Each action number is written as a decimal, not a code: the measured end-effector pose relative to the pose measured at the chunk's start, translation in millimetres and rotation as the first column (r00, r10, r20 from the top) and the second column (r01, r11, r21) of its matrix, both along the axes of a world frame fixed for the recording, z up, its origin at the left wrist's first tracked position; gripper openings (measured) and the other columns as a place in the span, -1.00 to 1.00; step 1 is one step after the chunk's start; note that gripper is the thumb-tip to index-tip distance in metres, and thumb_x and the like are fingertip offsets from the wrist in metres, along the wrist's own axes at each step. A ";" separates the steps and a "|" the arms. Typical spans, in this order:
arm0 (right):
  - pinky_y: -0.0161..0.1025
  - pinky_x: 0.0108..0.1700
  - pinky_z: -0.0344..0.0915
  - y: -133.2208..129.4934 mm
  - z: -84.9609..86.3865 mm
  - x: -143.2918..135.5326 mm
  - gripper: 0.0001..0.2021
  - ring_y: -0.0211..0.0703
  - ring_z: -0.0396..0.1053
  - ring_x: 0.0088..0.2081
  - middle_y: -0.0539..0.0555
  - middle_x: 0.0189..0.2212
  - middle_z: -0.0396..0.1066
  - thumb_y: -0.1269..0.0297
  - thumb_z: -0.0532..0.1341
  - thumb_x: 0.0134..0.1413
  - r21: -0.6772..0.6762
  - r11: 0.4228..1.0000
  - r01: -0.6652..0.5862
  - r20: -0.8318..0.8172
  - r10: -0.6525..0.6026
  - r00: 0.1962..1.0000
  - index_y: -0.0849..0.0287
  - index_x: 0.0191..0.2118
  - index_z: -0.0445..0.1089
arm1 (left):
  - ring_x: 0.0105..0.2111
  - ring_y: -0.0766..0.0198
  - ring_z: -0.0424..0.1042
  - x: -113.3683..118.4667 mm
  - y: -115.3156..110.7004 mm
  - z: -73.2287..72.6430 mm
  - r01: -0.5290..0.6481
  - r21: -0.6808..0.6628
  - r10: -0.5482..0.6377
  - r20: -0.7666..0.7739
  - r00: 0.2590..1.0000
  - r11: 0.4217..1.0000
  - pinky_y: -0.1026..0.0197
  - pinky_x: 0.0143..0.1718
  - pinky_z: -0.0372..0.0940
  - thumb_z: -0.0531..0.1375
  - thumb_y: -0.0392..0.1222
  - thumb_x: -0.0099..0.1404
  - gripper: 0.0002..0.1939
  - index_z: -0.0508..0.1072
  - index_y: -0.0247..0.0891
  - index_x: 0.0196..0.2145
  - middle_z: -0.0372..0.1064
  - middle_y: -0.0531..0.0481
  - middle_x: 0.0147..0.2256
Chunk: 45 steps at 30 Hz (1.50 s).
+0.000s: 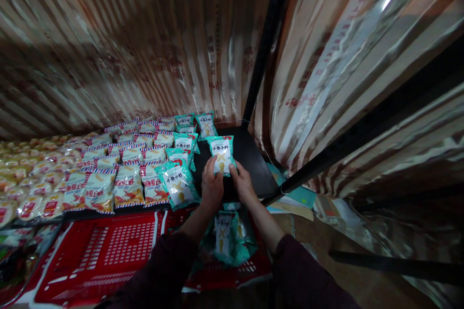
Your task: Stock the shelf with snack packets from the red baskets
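Observation:
Between my two hands a teal and white snack bag (222,153) is held upright over the black shelf (250,159). My left hand (212,183) grips its lower left edge, and my right hand (242,181) has its lower right corner. Just left of my left hand, another teal snack bag (177,183) leans at the front of a row of similar teal bags. Below my wrists, several more teal bags (225,236) lie in a red basket (250,270), partly hidden by my forearms.
Rows of red, white and blue snack bags (129,183) fill the shelf further left, then round wrapped packs (50,205). Red perforated plastic (108,246) lies in front of the shelf. A dark post (266,48) and a slanting bar (326,149) stand by striped sheeting (163,34).

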State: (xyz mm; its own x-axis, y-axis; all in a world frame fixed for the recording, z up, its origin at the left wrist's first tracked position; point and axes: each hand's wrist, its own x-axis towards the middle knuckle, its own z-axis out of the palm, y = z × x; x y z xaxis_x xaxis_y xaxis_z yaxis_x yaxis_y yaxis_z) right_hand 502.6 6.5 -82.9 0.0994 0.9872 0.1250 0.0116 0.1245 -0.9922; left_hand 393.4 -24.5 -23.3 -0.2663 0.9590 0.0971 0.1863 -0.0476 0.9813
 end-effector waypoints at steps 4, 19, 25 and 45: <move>-0.02 0.00 0.33 7.7 -10.1 -1.7 -0.48 0.03 0.42 -0.08 0.12 -0.10 0.49 -0.10 0.08 0.10 0.027 1.000 0.000 0.049 -0.002 0.999 0.17 0.01 0.38 | 0.18 0.10 0.17 0.4 2.3 -5.2 -0.028 -0.015 0.027 -0.063 0.998 0.999 0.11 0.23 0.02 0.10 -0.37 0.11 -0.45 0.34 -0.21 0.09 0.22 -0.14 0.16; -0.04 -0.07 0.33 58.2 -0.7 -17.9 -0.56 0.00 0.43 -0.20 0.17 -0.18 0.50 0.02 0.04 0.08 0.023 0.996 0.087 0.169 -0.089 0.982 0.21 -0.07 0.40 | 0.25 0.04 0.06 1.8 44.0 9.3 -0.067 -0.098 0.054 -0.123 0.991 0.993 0.10 0.28 -0.14 0.14 -0.40 0.07 -0.43 0.32 -0.34 0.09 0.10 -0.27 0.23; -0.12 -0.05 0.31 85.1 3.3 -22.3 -0.60 -0.05 0.42 -0.16 0.15 -0.17 0.49 0.12 0.05 0.08 -0.002 0.994 0.107 0.220 -0.104 0.970 0.21 -0.05 0.39 | 0.29 0.14 -0.06 0.4 62.1 16.3 -0.045 -0.223 -0.008 -0.232 0.973 0.974 0.16 0.29 -0.16 0.08 -0.34 0.18 -0.42 0.20 -0.30 0.18 -0.02 -0.16 0.29; -0.20 -0.08 0.29 116.7 2.7 -45.3 -0.59 -0.11 0.41 -0.17 0.12 -0.15 0.47 0.24 -0.01 0.15 0.005 0.990 0.144 0.367 -0.136 0.920 0.17 0.11 0.23 | 0.27 0.03 0.01 -10.1 92.7 18.1 -0.089 -0.316 -0.047 -0.400 0.915 0.945 0.09 0.25 -0.04 0.03 -0.23 0.28 -0.45 0.16 -0.38 0.22 -0.02 -0.27 0.28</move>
State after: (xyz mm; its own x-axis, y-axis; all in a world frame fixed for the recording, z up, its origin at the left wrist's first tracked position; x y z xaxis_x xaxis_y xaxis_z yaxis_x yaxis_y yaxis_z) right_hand 457.3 123.2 -80.1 0.1880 0.9694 0.1578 0.3895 0.0739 -0.9181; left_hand 383.2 68.1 -5.2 -0.2912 0.9500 -0.1128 0.5607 0.2650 0.7845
